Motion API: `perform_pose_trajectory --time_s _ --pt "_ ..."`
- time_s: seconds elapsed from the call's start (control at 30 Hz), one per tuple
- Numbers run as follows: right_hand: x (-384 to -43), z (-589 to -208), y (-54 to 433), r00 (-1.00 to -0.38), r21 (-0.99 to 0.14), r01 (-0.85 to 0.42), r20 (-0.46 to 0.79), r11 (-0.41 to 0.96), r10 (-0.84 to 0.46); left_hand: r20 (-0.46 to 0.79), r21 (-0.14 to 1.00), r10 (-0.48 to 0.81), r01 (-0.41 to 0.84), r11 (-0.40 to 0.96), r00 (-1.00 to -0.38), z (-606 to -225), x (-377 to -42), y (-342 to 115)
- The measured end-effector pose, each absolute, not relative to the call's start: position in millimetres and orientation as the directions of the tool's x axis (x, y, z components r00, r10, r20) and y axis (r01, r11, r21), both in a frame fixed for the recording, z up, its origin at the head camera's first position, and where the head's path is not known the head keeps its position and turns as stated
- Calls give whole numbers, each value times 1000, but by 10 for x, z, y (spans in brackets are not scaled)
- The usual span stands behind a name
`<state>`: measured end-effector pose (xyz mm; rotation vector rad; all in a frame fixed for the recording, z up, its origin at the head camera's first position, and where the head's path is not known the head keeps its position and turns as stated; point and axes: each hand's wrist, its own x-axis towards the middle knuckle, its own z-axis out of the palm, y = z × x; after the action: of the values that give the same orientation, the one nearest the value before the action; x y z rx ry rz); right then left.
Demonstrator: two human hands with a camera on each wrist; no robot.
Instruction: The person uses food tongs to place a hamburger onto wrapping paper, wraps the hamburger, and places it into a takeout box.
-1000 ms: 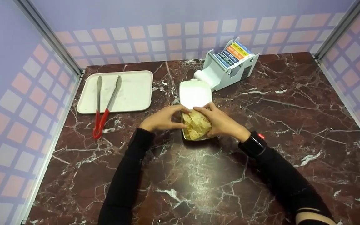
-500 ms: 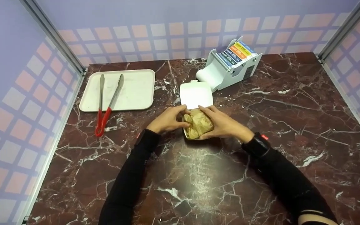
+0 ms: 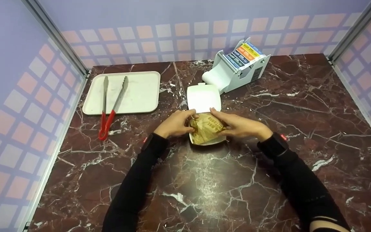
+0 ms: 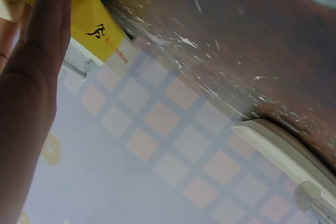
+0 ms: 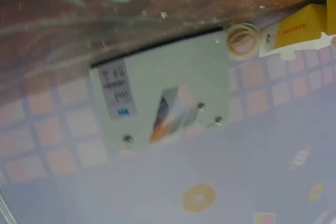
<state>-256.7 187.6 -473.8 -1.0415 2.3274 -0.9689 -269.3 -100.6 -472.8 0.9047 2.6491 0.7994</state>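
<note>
A bundle in brown printed paper (image 3: 207,129) sits in the base of a clamshell takeaway box; what it wraps is hidden. The box's white lid (image 3: 204,99) lies folded back, away from the person. My left hand (image 3: 176,124) grips the bundle's left side, thumb nearer the person. On the other side, my right hand (image 3: 243,125) pinches the paper's right edge. In the left wrist view, the hand (image 4: 34,77) overlaps the yellow outside of the box (image 4: 97,24). The right wrist view catches the yellow box (image 5: 302,27) at its edge but not the hand.
Beyond the box stands a white label dispenser (image 3: 240,72) with coloured rolls, its paper tongue close to the lid. Red-handled tongs (image 3: 108,117) lie across a cream tray (image 3: 140,93) at left. Patterned walls (image 3: 201,32) border the dark marble table (image 3: 204,190).
My right hand has shifted rightwards, from cupping the bundle to pinching its paper edge. The paper has smoothed out and its print now shows. My left hand stays at the left side.
</note>
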Motion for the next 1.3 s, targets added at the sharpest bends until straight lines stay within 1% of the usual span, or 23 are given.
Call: perform_pose_trajectory --time_s 0.1,0.2,0.23,0.3,0.37,0.43,0.5,0.57,0.63,0.73,0.83,0.9,1.0,1.17,1.23,1.3 --pt "-2506 -4733 1803 -655 -677 -512 -90 528 -750 -38 544 625 509 667 -780 -4704 -2688 -1009" --pt "-2445 -4728 1776 -691 -577 -544 -104 609 -715 -38 530 632 521 670 -774 -4686 -2657 -995" --pt "-2428 -4729 1774 -697 -537 -569 -87 623 -711 -38 523 637 528 669 -770 -4680 -2642 -986" --pt "-2401 -4723 1768 -705 -455 -623 -26 636 -709 -39 503 642 540 675 -766 -4672 -2613 -968" --pt "-2387 -4714 1748 -708 -374 -672 71 639 -703 -39 482 643 549 683 -765 -4670 -2587 -952" --pt "-2372 -4692 1723 -720 -333 -683 155 650 -677 -38 463 640 554 692 -768 -4668 -2571 -941" --pt "-2367 -4665 1698 -740 -347 -666 200 660 -642 -38 460 634 550 698 -773 -4667 -2567 -939" --pt "-2375 -4645 1680 -754 -407 -646 206 646 -624 -37 470 633 545 694 -773 -4667 -2574 -944" --pt "-2405 -4643 1681 -752 -468 -636 194 614 -630 -37 487 640 546 682 -767 -4667 -2585 -958" --pt "-2449 -4622 1719 -740 -567 -601 127 564 -661 -45 517 663 550 656 -748 -4666 -2603 -996" --pt "-2467 -4587 1803 -739 -662 -515 22 544 -673 -67 545 681 545 637 -729 -4660 -2608 -1037" --pt "-2480 -4582 1857 -739 -699 -470 -23 539 -673 -93 556 678 527 643 -729 -4651 -2600 -1064" --pt "-2513 -4608 1912 -753 -701 -467 -4 539 -658 -123 565 664 498 657 -737 -4638 -2587 -1088" --pt "-2559 -4684 1914 -776 -639 -537 118 551 -620 -129 593 660 476 649 -740 -4648 -2593 -1090" --pt "-2570 -4711 1893 -794 -625 -532 135 571 -593 -122 610 655 465 642 -746 -4661 -2606 -1095" --pt "-2582 -4743 1865 -819 -633 -500 124 591 -560 -110 620 648 457 637 -754 -4674 -2615 -1107"
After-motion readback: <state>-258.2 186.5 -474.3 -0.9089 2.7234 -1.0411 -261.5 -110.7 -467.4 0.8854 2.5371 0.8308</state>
